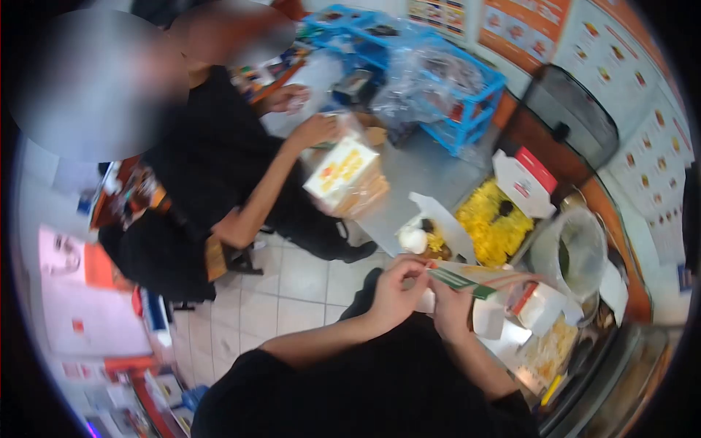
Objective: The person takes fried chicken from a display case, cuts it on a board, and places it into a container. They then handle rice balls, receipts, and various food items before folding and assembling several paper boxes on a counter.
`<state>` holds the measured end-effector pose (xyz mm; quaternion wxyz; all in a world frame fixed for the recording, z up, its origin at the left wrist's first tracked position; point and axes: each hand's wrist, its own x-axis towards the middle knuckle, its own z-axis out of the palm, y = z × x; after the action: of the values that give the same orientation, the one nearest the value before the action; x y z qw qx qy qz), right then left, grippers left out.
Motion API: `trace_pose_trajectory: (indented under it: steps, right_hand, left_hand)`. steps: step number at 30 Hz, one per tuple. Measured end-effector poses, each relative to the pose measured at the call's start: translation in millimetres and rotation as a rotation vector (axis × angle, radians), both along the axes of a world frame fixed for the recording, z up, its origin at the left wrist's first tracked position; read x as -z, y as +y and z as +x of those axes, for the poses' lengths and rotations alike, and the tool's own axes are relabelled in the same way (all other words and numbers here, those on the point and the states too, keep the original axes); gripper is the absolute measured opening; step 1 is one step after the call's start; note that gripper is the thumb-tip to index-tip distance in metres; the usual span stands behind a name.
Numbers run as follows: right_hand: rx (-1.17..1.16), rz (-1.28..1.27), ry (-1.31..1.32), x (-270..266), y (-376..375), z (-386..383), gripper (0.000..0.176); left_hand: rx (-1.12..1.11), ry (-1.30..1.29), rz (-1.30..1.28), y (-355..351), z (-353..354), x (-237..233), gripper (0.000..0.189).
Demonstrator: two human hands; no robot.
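Note:
Both my hands are together over the counter's front edge, at a green-striped paper piece (485, 277). My left hand (398, 292) pinches its near end, fingers closed. My right hand (453, 314) is closed on its lower edge; part of those fingers is hidden. Just beyond them stands an open white carton (445, 223) with white round items and some yellow food inside. A heap of yellow food (493, 223) lies farther back, with a red-and-white box (526, 182) behind it. Small white boxes (540, 306) sit right of my right hand.
A co-worker in black on the left holds a clear bag with a white-and-yellow printed pack (339, 171). Blue plastic crates (460, 124) stand at the back of the metal counter (416, 164). A translucent bucket (573, 248) and a tray of pale food (548, 354) are on the right.

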<state>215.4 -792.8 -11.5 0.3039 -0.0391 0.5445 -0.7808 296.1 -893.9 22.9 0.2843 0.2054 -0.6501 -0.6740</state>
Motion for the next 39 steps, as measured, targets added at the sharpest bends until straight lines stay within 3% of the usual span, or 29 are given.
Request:
trace_pose_trajectory:
  steps: [2,6,8,9,10,12,13,14,16,17,18,20,21,22,24,25,28,32,35,39]
  right_hand:
    - [-0.011,0.111,0.251,13.9,-3.3,5.0,0.025]
    - [0.043,-0.041,0.177,0.7,-28.2,13.1,0.026]
    - [-0.189,0.354,0.061,7.3,-49.9,13.6,0.038]
    - [-0.144,0.221,0.196,19.6,-68.8,18.7,0.039]
    - [-0.117,0.246,0.169,23.7,-81.8,27.4,0.039]
    - [-0.321,0.183,0.184,-7.3,-110.1,33.3,0.037]
    - [-0.520,0.426,0.274,-35.7,-116.0,29.7,0.033]
    - [-0.518,0.440,0.256,-38.4,-120.9,32.4,0.033]
    - [-0.633,0.544,-0.163,-39.6,-128.5,38.9,0.026]
    - [-0.580,0.681,-0.163,-42.6,-131.0,34.6,0.025]
    - [-0.440,0.844,0.114,-27.7,-126.3,41.1,0.026]
    - [-0.342,1.031,0.326,-16.2,-120.6,41.7,0.029]
    - [-0.287,0.955,0.376,-2.9,-115.1,45.6,0.027]
    - [-0.287,0.960,0.364,3.8,-111.5,49.1,0.027]
    - [-0.251,0.946,0.029,13.5,-108.1,55.1,0.025]
    - [-0.243,0.948,0.025,20.8,-107.1,57.8,0.025]
    - [-0.001,0.741,-0.292,36.8,-105.7,59.2,0.015]
    - [0.004,0.715,-0.321,30.4,-103.6,56.9,0.013]
    - [0.011,0.742,-0.171,29.9,-99.2,59.4,0.013]
    - [0.132,0.693,-0.153,33.0,-95.1,58.7,0.016]
  left_hand:
    - [0.020,-0.030,-0.145,-16.2,2.9,11.8,0.016]
    - [0.142,-0.146,-0.110,-54.1,10.2,4.9,0.016]
    - [0.240,-0.185,-0.150,-79.7,18.8,16.4,0.022]
    - [0.209,-0.282,-0.116,-94.4,25.2,31.0,0.020]
    - [0.174,-0.380,-0.081,-107.1,30.6,42.2,0.018]
    - [-0.020,-0.337,0.174,-139.1,28.3,65.5,0.017]
    - [-0.052,-0.431,0.172,-156.9,37.8,88.6,0.017]
    - [-0.085,-0.522,0.165,-172.9,45.9,104.9,0.017]
    - [-0.067,-0.591,0.130,-195.9,59.0,114.8,0.016]
    - [-0.059,-0.650,0.083,-202.8,64.2,118.4,0.016]
    - [-0.044,-0.659,0.092,-207.5,67.0,119.9,0.016]
    - [0.037,-0.607,0.154,-215.4,74.6,120.3,0.016]
    - [0.023,-0.658,0.045,-212.3,85.0,123.6,0.014]
    - [0.030,-0.668,0.049,-208.7,89.0,126.5,0.014]
    - [0.089,-0.517,0.064,-203.5,87.4,125.8,0.015]
    - [0.098,-0.517,0.065,-204.9,85.6,124.6,0.015]
    - [0.188,-0.552,0.258,-208.5,74.9,119.4,0.017]
    - [0.284,-0.499,0.239,-214.1,67.2,116.1,0.020]
    - [0.307,-0.523,0.116,-215.1,62.1,113.0,0.019]
    - [0.295,-0.521,0.137,-206.2,59.6,108.7,0.021]
